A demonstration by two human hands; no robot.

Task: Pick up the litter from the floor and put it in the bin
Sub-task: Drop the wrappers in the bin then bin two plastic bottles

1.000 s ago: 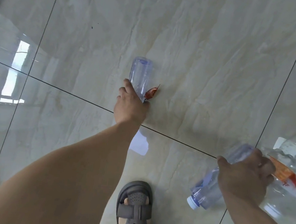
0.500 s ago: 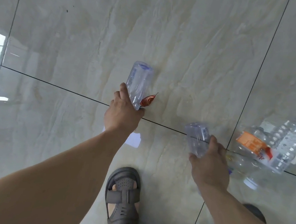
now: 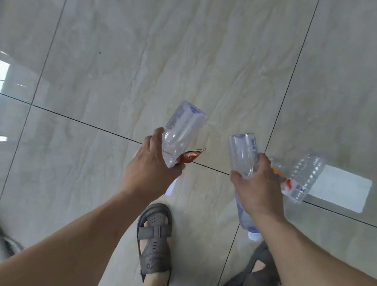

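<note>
Left hand (image 3: pixel 150 169): clenched on clear bottle (image 3: pixel 182 130) plus red wrapper (image 3: pixel 189 157); base points away
Right hand (image 3: pixel 257 189): grasping second bottle (image 3: pixel 243 153); ribbed bottle (image 3: pixel 304 178) just beyond it
Bin: unseen

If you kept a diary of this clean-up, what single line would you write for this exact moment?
left hand: holds clear bottle | right hand: holds second clear bottle | ribbed bottle: by right hand | bin: unseen

Three clear plastic bottles (image 3: pixel 182 130), one red wrapper (image 3: pixel 188 158), two sandals (image 3: pixel 155 239).
</note>
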